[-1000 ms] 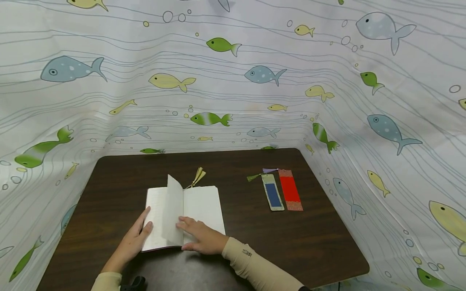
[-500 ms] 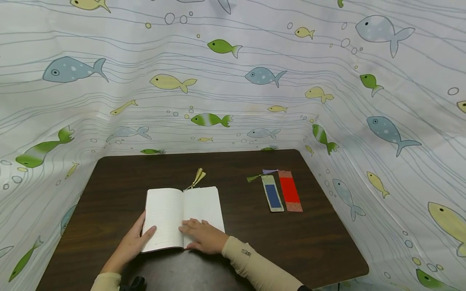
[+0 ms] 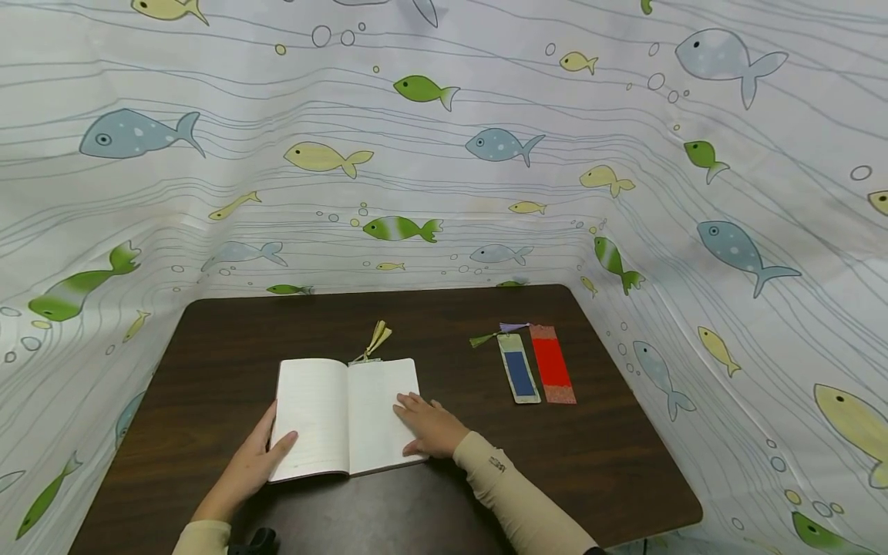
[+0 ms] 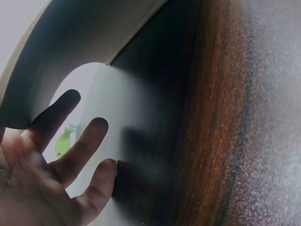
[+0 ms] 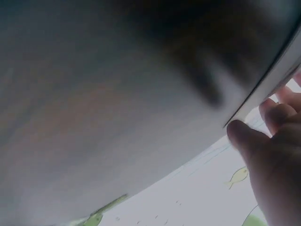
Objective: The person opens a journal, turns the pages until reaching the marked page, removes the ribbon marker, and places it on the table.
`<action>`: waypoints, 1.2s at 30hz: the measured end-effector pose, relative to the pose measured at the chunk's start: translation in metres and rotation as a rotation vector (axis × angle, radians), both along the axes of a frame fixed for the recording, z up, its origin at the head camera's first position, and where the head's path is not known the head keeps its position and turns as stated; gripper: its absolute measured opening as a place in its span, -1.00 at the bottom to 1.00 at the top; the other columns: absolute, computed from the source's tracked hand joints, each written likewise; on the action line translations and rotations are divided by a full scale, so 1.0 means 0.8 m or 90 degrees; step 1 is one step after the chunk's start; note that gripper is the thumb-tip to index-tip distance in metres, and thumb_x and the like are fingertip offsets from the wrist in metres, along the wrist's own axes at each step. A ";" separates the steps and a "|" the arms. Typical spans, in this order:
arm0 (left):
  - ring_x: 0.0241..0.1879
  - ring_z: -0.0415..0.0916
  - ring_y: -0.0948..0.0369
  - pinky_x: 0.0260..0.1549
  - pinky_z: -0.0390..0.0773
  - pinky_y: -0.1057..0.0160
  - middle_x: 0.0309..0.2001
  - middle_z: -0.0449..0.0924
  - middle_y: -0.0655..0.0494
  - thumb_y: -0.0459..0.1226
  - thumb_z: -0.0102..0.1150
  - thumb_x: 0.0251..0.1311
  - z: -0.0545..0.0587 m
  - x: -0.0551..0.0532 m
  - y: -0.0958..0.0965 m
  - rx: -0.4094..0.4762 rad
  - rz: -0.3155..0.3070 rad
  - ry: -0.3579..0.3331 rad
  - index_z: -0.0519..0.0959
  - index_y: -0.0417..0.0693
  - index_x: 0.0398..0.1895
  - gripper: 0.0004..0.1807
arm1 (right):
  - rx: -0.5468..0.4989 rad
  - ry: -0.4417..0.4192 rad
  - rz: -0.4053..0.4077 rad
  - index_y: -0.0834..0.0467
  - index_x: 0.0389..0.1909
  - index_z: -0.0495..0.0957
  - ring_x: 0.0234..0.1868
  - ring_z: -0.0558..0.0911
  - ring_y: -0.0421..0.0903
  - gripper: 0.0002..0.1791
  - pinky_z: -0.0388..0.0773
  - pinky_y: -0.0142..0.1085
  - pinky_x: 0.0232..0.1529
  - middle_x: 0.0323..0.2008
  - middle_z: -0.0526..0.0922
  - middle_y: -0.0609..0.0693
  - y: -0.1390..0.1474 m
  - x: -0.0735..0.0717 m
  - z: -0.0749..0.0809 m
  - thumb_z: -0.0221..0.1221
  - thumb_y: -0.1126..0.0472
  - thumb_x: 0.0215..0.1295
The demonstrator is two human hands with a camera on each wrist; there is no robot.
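An open notebook with lined left and plain right pages lies near the table's front. My left hand grips its left edge, thumb on the page; the left wrist view shows spread fingers beside the raised edge. My right hand rests on the right page near its outer edge, fingers extended. In the right wrist view, the thumb reaches the notebook's edge. A yellow tassel sticks out at the top by the spine; most of the bookmark below it is hidden under the page.
A blue-centred bookmark with a green tassel and a red bookmark with a purple tassel lie side by side at the right of the brown table. A fish-patterned curtain surrounds the table at the back and sides.
The raised page has fallen flat onto the left side. My right hand has slid right from the spine to the right page's outer edge. My left thumb lies slightly further onto the page.
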State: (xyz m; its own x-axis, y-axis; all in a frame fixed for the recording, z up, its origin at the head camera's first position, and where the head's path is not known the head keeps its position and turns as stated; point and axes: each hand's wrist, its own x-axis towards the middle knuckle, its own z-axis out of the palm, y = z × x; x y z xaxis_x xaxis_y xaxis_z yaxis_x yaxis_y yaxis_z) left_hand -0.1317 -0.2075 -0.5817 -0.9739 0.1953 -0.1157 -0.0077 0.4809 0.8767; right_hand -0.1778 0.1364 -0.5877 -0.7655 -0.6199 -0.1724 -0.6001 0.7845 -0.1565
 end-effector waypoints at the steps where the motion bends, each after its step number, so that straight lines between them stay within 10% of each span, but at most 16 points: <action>1: 0.48 -0.24 -0.47 0.26 -0.05 -0.51 0.57 -0.29 -0.46 -0.04 0.08 0.50 -0.001 0.000 0.000 0.006 -0.001 0.007 -0.36 -0.17 0.64 -0.01 | 0.003 -0.008 -0.014 0.04 0.58 0.18 0.58 0.10 -0.06 -0.06 0.24 0.06 0.42 0.60 0.11 -0.04 0.004 -0.001 0.001 0.31 -0.18 0.26; 18: 0.51 -0.39 -0.43 0.29 -0.19 -0.51 0.59 -0.43 -0.39 -0.13 0.12 0.48 -0.003 0.000 0.002 0.052 -0.001 0.034 -0.40 -0.06 0.65 0.01 | 0.019 0.066 -0.030 0.08 0.54 0.26 0.54 0.20 -0.01 0.07 0.21 0.15 0.40 0.56 0.21 -0.02 0.010 -0.006 -0.003 0.35 -0.30 0.03; 28: 0.50 -0.35 -0.46 0.28 -0.16 -0.52 0.57 -0.41 -0.43 -0.13 0.11 0.49 -0.002 0.000 0.000 0.048 -0.001 0.044 -0.39 -0.11 0.64 0.00 | -0.016 0.181 -0.099 0.35 0.59 -0.14 0.57 0.13 0.07 0.34 0.14 0.28 0.39 0.59 0.06 0.18 -0.004 -0.004 -0.009 0.29 -0.40 0.10; 36: 0.47 -0.31 -0.50 0.26 -0.10 -0.52 0.56 -0.40 -0.49 -0.12 0.08 0.50 -0.007 -0.001 -0.002 0.034 -0.005 0.031 -0.41 -0.11 0.64 0.00 | -0.258 0.076 -0.063 0.40 0.58 -0.25 0.56 0.15 -0.02 0.19 0.12 0.20 0.43 0.57 0.14 0.12 -0.020 -0.006 -0.001 0.30 -0.13 0.31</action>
